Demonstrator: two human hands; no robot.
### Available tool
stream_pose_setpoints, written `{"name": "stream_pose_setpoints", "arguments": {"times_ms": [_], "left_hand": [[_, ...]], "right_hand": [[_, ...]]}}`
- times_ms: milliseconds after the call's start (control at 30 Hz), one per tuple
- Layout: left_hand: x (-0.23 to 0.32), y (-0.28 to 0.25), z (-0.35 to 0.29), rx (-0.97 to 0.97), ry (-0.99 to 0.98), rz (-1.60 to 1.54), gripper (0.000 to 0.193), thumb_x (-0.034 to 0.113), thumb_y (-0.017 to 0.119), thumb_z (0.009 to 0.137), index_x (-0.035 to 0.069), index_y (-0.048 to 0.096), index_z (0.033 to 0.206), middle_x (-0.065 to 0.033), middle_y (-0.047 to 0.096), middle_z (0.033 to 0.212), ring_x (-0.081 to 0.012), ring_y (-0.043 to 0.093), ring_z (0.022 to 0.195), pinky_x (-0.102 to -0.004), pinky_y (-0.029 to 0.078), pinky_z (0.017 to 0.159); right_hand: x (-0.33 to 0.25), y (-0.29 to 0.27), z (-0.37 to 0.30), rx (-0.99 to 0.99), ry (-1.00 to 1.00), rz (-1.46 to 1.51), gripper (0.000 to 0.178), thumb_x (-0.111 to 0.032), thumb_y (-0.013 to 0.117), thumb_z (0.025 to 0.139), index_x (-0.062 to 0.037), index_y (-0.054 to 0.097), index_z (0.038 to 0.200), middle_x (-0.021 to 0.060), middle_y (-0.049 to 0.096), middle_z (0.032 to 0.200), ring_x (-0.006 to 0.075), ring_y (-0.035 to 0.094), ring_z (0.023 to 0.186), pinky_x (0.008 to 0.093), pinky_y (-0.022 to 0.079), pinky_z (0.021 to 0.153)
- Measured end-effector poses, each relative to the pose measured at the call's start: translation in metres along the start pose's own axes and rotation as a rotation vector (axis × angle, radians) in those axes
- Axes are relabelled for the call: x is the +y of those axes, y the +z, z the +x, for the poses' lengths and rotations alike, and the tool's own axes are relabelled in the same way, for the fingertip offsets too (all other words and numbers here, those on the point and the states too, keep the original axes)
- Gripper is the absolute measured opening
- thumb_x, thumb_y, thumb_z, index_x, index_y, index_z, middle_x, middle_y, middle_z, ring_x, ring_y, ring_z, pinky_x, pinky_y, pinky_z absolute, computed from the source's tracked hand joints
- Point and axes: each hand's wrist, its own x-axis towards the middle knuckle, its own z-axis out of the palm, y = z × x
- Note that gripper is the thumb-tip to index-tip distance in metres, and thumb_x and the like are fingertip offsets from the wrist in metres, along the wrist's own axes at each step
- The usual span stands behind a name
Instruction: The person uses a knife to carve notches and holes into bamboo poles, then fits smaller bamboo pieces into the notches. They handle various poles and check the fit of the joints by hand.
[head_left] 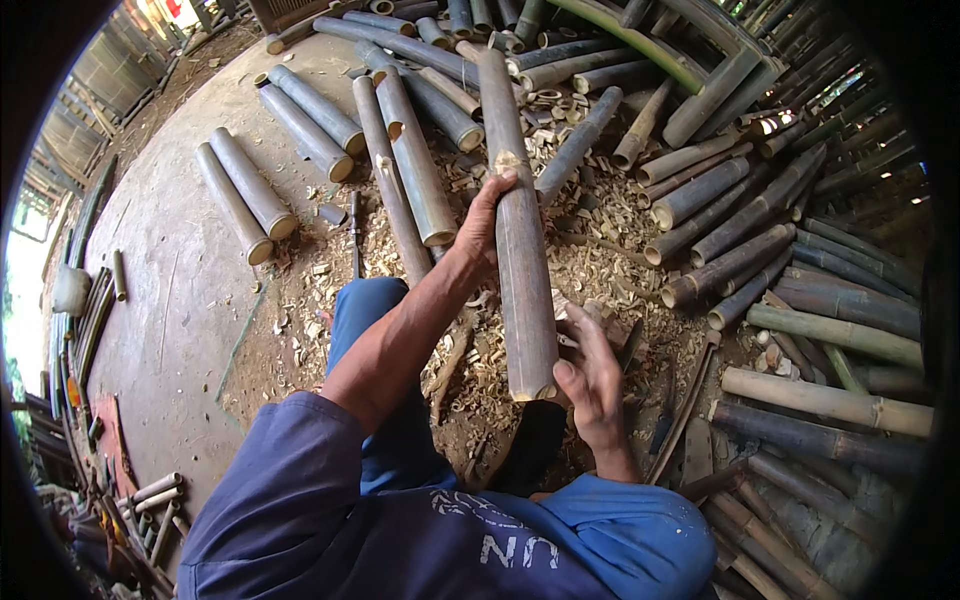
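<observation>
A grey-brown bamboo tube (524,270) stretches away from me over my lap, its near end close to my body. My left hand (487,218) grips it around the middle, just below a pale, carved node. Beside the tube's near end is my right hand (592,375), palm turned up and fingers partly spread, with nothing seen in it. Whether its fingertips touch the tube I cannot tell. Beyond my left forearm lean a bamboo tube with a notch (412,160) and a thinner bamboo piece (388,170). A chisel-like tool (355,235) lies near my left knee.
Pale shavings (590,250) cover the ground around my legs. Several cut bamboo tubes (715,190) are piled on the right, with more at the back. Pairs of tubes (245,190) lie on the concrete floor (150,270) at left. A long, narrow tool (685,405) rests right of my right hand.
</observation>
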Motion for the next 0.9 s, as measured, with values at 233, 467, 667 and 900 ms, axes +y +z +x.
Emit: {"name": "stream_pose_setpoints", "arguments": {"times_ms": [233,467,667,900], "left_hand": [[-0.002,0.011,0.001,-0.054,0.0,0.107,0.062,0.046,0.071,0.086,-0.002,0.057,0.122,-0.0174,0.068,0.094,-0.0266,0.07,0.077,-0.0407,0.062,0.071],[0.009,0.009,0.0,-0.199,-0.05,-0.065,0.062,0.039,0.065,0.086,-0.002,0.053,0.13,-0.0187,0.068,0.112,-0.0287,0.07,0.093,-0.0448,0.059,0.088],[0.018,0.026,-0.005,0.012,-0.008,0.221,0.081,0.044,0.077,0.083,-0.002,0.043,0.141,-0.0189,0.065,0.113,-0.03,0.068,0.1,-0.0445,0.057,0.093],[0.029,0.017,-0.011,0.024,0.088,-0.029,0.054,0.036,0.081,0.084,0.004,0.055,0.12,-0.0132,0.064,0.109,-0.0249,0.066,0.097,-0.0441,0.059,0.088]], "right_hand": [[0.035,-0.014,0.003,-0.183,0.33,0.248,0.079,-0.04,0.08,0.08,0.0128,0.051,0.131,0.0201,0.067,0.11,0.0236,0.069,0.094,0.0358,0.058,0.082],[0.035,-0.006,-0.002,-0.136,0.355,0.425,0.071,-0.037,0.077,0.087,0.0136,0.053,0.129,0.0194,0.07,0.1,0.0237,0.072,0.084,0.0337,0.059,0.077],[0.036,-0.009,-0.002,0.089,0.046,-0.225,0.063,-0.033,0.079,0.085,0.0079,0.058,0.129,0.0172,0.07,0.097,0.0256,0.07,0.081,0.0388,0.058,0.076],[0.048,-0.013,-0.008,0.364,-0.316,-0.71,0.072,-0.028,0.086,0.081,0.0042,0.055,0.137,0.022,0.064,0.12,0.0341,0.067,0.11,0.0436,0.053,0.094]]}}
